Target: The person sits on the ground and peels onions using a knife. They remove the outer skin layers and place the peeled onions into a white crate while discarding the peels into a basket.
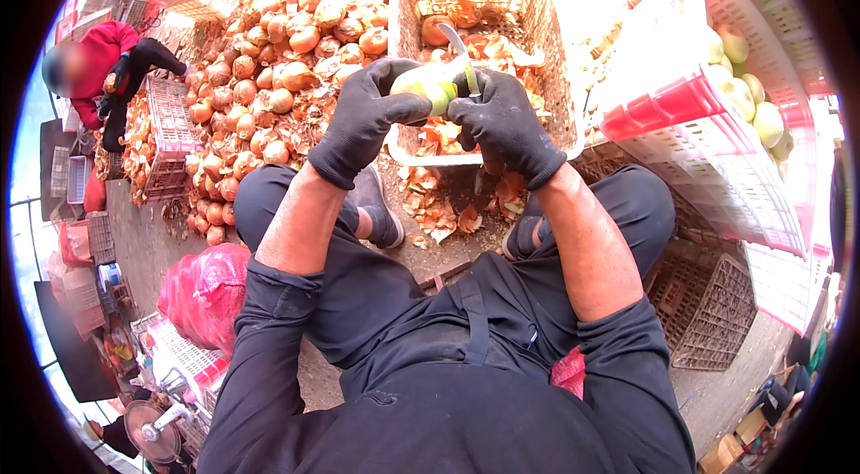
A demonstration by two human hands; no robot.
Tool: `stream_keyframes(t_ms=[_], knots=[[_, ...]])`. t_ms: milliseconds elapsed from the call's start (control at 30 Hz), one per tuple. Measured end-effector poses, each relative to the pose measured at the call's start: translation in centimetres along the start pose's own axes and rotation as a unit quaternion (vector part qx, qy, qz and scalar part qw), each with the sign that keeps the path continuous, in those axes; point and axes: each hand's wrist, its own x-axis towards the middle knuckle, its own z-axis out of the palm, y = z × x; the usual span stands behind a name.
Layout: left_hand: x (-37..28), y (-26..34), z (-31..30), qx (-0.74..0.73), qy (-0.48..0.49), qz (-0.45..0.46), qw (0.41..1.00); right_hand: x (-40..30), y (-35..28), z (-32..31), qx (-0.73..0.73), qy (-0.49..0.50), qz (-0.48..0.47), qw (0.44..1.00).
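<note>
My left hand (369,114), in a black work glove, holds a pale green peeled onion (424,85) over a plastic crate (398,155). Also gloved in black, my right hand (500,121) grips a small knife with a curved blade (455,42); its fingertips are at the onion's right side. A green strip of onion skin (471,79) hangs by the blade. Inside the crate lie loose brown onion skins (443,134) and an unpeeled onion (435,30). The knife's handle is mostly hidden in my right glove.
Unpeeled onions (275,77) lie heaped at the left. Peeled onions (766,121) fill part of a red-and-white crate (672,104) at the right. A co-worker (101,71) sits at the far left beside a tilted crate (168,131). A pink mesh sack (205,292) stands by my left leg.
</note>
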Motion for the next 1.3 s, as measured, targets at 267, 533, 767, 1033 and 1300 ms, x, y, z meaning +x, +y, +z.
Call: stream_keyframes(t_ms=[267, 533, 767, 1033, 1300], knots=[[-0.1, -0.1, -0.6, -0.023, -0.024, -0.015, 0.999, 0.1, 0.5, -0.4, 0.017, -0.008, 0.008, 1.0], [-0.4, 0.7, -0.4, -0.095, -0.039, -0.015, 0.995, -0.4, -1.0, -0.6, 0.085, -0.025, 0.026, 0.996], [-0.6, 1.3, -0.4, -0.162, -0.09, 0.005, 0.983, -0.4, -1.4, -1.2, 0.146, -0.031, 0.023, 0.988], [-0.2, 1.2, 0.8, -0.035, -0.016, -0.087, 0.995, -0.4, -1.1, -0.5, 0.12, -0.013, 0.029, 0.992], [0.1, 0.4, 0.5, -0.027, -0.002, -0.088, 0.996, -0.3, -1.4, -0.2, 0.108, -0.025, 0.038, 0.993]])
